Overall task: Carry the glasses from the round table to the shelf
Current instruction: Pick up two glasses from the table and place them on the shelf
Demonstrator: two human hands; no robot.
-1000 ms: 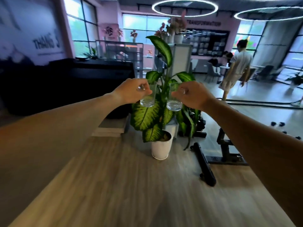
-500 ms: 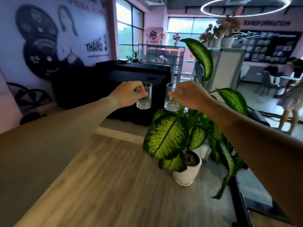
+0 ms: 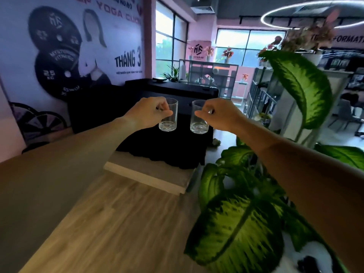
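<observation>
Two clear empty drinking glasses hang in front of me at chest height. My left hand [image 3: 150, 111] pinches the rim of the left glass [image 3: 168, 117]. My right hand [image 3: 218, 114] pinches the rim of the right glass [image 3: 199, 119]. Both glasses are upright and a small gap separates them. Beyond them, at the back, stands a metal-framed glass shelf unit [image 3: 209, 73]. The round table is out of view.
A black-draped table [image 3: 173, 89] on a low wooden platform [image 3: 149, 175] stands straight ahead. A big-leaved potted plant [image 3: 242, 219] crowds the right side close to my right arm. Wood floor [image 3: 110, 219] lies below. A poster wall [image 3: 65, 46] runs along the left.
The view has swung left and moved forward: the plant has slid from centre to the lower right, and the black table is nearer. Both hands keep the glasses side by side.
</observation>
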